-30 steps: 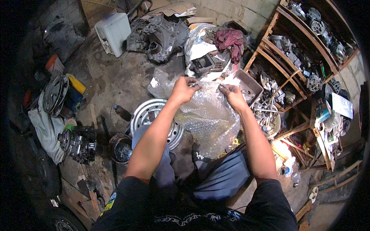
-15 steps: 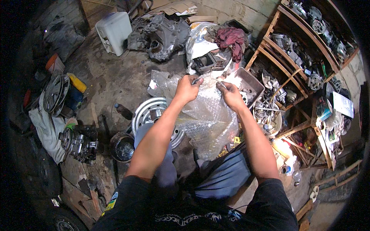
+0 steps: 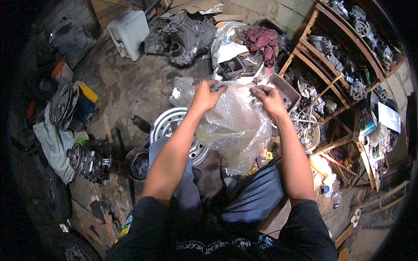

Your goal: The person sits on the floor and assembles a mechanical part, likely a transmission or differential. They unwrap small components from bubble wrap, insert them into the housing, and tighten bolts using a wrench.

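A crumpled sheet of clear bubble wrap (image 3: 239,126) hangs between my two hands, in front of my knees. My left hand (image 3: 207,95) grips its upper left edge with the fingers curled in. On the other side my right hand (image 3: 267,101) pinches the upper right edge, its fingertips dark with grime. The sheet droops toward the floor and covers part of a silver steel wheel rim (image 3: 163,124) that lies beside my left leg. What lies directly under the sheet is mostly hidden.
A wooden shelf (image 3: 322,65) full of metal parts stands at the right. At the back are a gearbox housing (image 3: 178,41), a white jerrycan (image 3: 128,35) and a dark red cloth (image 3: 263,41). A dark pot (image 3: 137,164) and an engine part (image 3: 89,163) sit at the left.
My hands stay gripped on the bubble wrap. The right hand has shifted slightly to the right and nearer, and the hanging sheet has bunched and changed its folds.
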The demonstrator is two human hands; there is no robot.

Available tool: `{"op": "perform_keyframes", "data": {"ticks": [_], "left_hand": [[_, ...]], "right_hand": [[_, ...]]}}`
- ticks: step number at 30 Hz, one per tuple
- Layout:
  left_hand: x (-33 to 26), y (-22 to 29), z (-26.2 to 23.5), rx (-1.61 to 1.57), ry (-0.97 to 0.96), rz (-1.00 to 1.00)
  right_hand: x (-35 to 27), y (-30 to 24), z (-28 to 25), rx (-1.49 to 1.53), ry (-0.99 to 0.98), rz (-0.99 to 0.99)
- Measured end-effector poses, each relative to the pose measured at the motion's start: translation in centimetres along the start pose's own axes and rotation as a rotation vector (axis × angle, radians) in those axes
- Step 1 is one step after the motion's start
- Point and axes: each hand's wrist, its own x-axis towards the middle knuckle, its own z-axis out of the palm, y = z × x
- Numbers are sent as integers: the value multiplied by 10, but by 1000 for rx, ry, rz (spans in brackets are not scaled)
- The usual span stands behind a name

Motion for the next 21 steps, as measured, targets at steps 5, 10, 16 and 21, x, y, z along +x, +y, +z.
{"op": "perform_keyframes", "data": {"ticks": [5,10,16,21], "left_hand": [[3,11,-15,-5,72,-34],[-12,31,4,-43,-80,176],[-17,31,14,47,-223,153],[-15,26,8,46,-381,52]], "right_hand": [[1,11,-14,-383,-123,-193],[-2,5,14,-249,-61,-135],[-6,14,35,-455,-58,-254],[-14,5,41,-344,-47,-140]]}}
